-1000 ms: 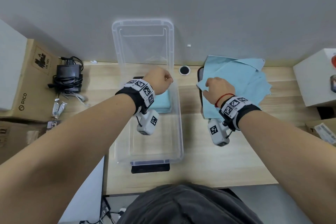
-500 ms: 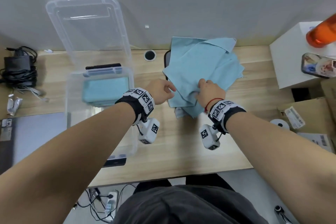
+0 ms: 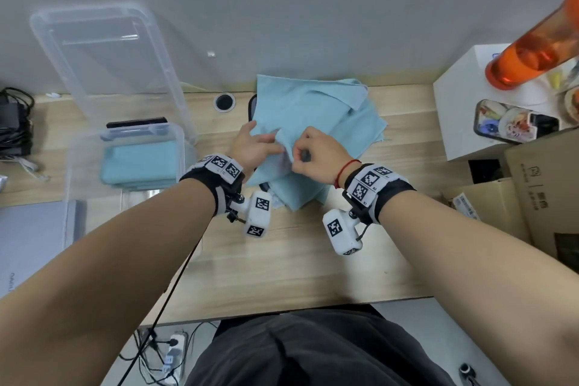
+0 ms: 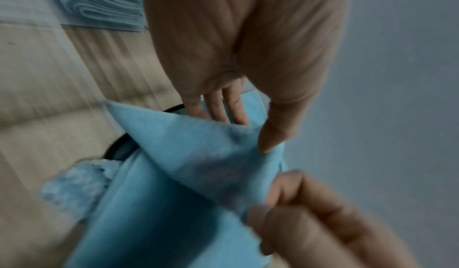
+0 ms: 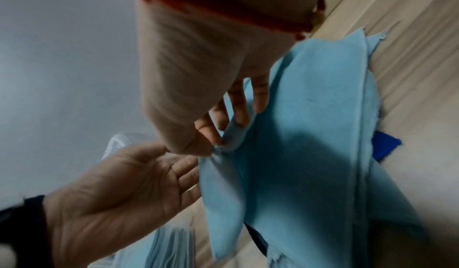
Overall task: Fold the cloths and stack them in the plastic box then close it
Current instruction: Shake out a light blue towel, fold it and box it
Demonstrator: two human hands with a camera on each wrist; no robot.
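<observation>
Your right hand point(image 3: 316, 155) pinches the corner of the top cloth point(image 3: 313, 113), lifted off the pile at 12 o'clock on the desk point(image 3: 297, 260). Your left hand point(image 3: 255, 147), fingers straight and apart, touches the cloth's edge just at 9 o'clock of that pinch. The box point(image 3: 125, 194) with a folded stack sits at 9 o'clock, lid off, so left is nearer.

We see a pale grey wall point(image 3: 282, 9) behind a light wooden desk point(image 3: 282, 260). Below its near edge (partly hidden) lies grey floor point(image 3: 423, 338).
</observation>
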